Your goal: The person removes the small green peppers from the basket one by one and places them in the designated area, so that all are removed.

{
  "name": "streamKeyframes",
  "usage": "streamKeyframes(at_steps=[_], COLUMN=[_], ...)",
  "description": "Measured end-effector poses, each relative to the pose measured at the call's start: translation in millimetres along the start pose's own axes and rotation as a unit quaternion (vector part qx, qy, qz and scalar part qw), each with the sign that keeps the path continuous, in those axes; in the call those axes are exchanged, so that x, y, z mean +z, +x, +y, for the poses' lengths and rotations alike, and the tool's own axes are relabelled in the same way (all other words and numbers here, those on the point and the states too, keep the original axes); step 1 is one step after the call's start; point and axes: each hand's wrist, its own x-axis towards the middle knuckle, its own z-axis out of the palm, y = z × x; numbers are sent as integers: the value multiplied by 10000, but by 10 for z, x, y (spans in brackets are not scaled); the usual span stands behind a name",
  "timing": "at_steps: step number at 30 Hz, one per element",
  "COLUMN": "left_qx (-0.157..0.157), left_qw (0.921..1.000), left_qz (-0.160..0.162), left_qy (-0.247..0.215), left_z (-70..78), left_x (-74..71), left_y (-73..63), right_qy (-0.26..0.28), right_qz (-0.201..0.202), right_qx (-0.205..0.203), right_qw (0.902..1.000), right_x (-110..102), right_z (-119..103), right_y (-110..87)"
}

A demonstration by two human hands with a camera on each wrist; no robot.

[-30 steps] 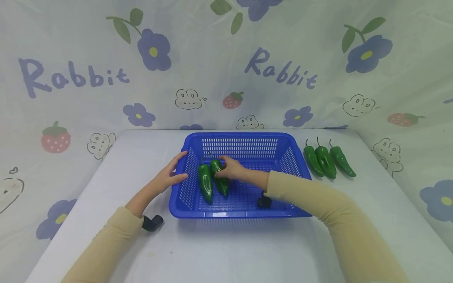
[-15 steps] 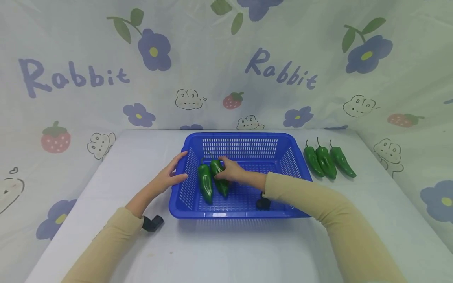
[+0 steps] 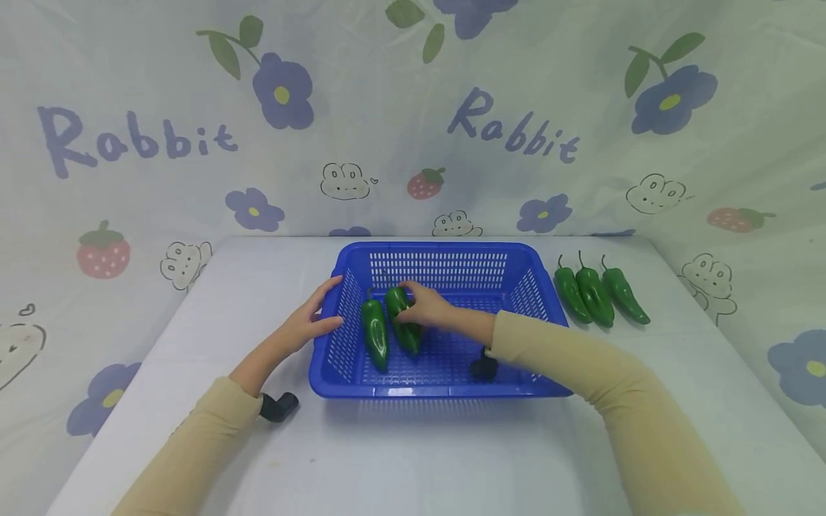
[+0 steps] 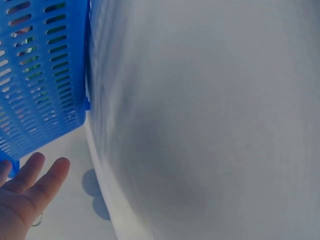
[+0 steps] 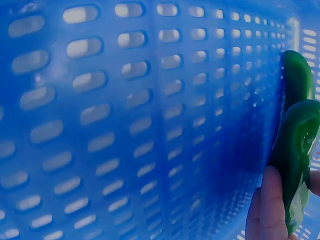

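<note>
My right hand (image 3: pixel 429 304) reaches into a blue plastic basket (image 3: pixel 445 391) and grips a glossy green chili pepper (image 3: pixel 406 335), thumb on one side and fingers on the other. The right wrist view shows this pepper (image 5: pixel 302 132) upright between fingers and thumb. Beside it, toward the basket's left wall, lies a second green chili pepper (image 3: pixel 375 333). My left hand (image 3: pixel 303 322) touches the basket's left rim, its fingers and thumb spread. From the left wrist, straight fingers (image 4: pixel 47 185) show close to the basket's slotted side (image 4: pixel 45 80).
Three more green chili peppers (image 3: pixel 594 295) lie side by side on the white table (image 3: pixel 426 451), right of the basket. Black wrist devices show at the left cuff (image 3: pixel 279 407) and under the right cuff (image 3: pixel 484 367). A printed cloth (image 3: pixel 387 129) hangs behind.
My right hand and the pepper in its grip have shifted slightly to the right, away from the other pepper. The left hand stays at the rim.
</note>
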Motion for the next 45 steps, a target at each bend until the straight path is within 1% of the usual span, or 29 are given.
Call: streamKeyframes(at_steps=[11,18,24,30,36,45], left_qx=[-27,-29,-36,-5,59,24], left_qw=[10000,10000,10000,10000,10000,10000], left_qz=[-32,-31,-4,-2,-4,13], left_qy=[-49,-25,-22,12,-29,5], left_z=[-11,-19,-25,-36,-25,-30], left_x=[2,-3,-1,1,7,11], left_y=[8,24,26,23,16,16], right_qy=[267,738,874,926,859,844], right_qz=[-100,-148,-67,-46,0,25], right_qx=[91,154,15,-125,-228,-296], right_qw=[9996,9970,9961,9956,9960,9960], right_x=[-258,-474,-646,-795,-963,-1189], right_z=[-13,-79,-114,-114,-127,-69], right_y=[-137,-245,-363,-503,-698,-974])
